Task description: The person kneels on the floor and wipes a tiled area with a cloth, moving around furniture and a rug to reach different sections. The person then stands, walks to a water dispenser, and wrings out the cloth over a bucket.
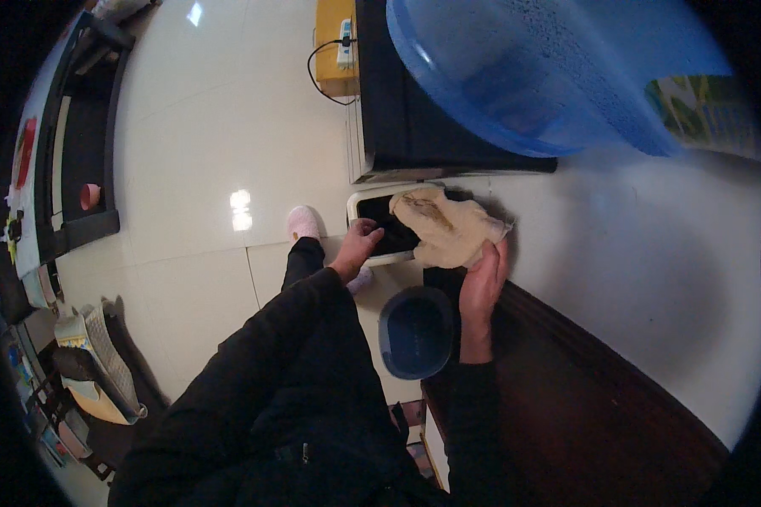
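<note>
My right hand (484, 272) grips a beige cloth (450, 231) by its right edge. Brown stains mark the cloth's upper left part, and it hangs across the right half of a bin with a white rim (390, 258). Black material (387, 237), perhaps a bag liner, fills the visible inside of the bin. Over the bin's left side is my left hand (358, 244), its thumb and fingertips close together at the black material. Whether it pinches that material is hard to see. Below the cloth stands an oval dark blue-grey container (416, 333).
A large blue plastic tub (482, 82) rests on a black cabinet (393, 127) above the bin. A yellow box (336, 76) carries a power strip (345, 44) with a cable. Dark red-brown furniture (577, 393) lies lower right, along the white wall (640, 253). A chair with cloths (101, 361) stands left.
</note>
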`<state>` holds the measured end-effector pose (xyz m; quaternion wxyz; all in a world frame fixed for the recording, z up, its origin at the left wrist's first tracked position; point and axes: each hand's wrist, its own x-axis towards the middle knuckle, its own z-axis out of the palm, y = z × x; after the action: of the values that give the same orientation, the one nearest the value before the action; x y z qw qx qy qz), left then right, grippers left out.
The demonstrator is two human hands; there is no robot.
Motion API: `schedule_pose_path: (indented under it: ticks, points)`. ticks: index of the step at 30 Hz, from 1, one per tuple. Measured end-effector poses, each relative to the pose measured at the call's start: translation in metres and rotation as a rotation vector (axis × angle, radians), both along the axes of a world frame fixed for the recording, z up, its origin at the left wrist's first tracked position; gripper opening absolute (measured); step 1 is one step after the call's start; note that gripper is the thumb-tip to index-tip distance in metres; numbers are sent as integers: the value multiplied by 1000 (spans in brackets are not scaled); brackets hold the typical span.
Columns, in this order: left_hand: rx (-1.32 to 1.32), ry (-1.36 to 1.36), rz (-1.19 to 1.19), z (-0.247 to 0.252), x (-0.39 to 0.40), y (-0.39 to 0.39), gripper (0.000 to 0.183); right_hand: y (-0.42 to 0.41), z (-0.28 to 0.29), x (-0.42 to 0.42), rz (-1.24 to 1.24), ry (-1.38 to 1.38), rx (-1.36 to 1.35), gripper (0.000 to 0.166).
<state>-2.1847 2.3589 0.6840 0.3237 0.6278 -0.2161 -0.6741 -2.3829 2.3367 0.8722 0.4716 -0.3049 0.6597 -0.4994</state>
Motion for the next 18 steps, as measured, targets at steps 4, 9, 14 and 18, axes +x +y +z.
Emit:
schedule_pose_path:
  ticks: [4, 9, 14, 18]
  points:
    - [-10, 255, -32, 26, -9, 2, 39, -2, 2, -7, 71, 38, 11, 39]
    - [-133, 325, -85, 68, -15, -6, 48, -1, -3, -10, 83, -20, -3, 39]
    - [-172, 331, -297, 122, -20, -21, 65, -4, -2, -6, -37, -346, 77, 39]
    - [-142, 392, -464, 129, -20, -20, 88, -3, 2, 3, -49, -452, 143, 41]
